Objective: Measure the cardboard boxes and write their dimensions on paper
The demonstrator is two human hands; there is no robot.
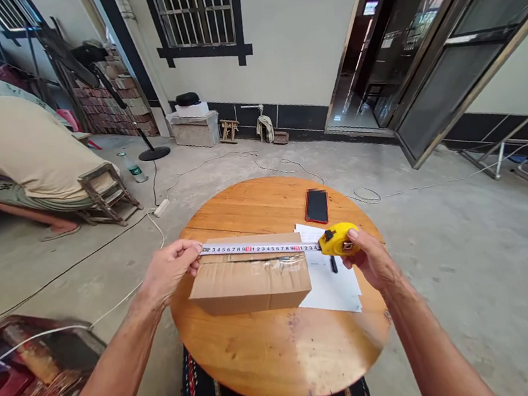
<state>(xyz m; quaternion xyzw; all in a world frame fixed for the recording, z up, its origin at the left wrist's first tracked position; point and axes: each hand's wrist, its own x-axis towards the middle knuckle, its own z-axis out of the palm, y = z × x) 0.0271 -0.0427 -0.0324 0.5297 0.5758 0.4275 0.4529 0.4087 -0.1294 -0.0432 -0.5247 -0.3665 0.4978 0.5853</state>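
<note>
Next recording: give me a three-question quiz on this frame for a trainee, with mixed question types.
1. Multiple choice: what does the right hand hold? A) scissors B) yellow tape measure case C) knife
2. True or false: the left hand holds the tape by its end at the cardboard box's left end.
3. Fill in: on the round table, a black ____ lies beyond the white paper.
Key: 1 B; 2 true; 3 phone.
</note>
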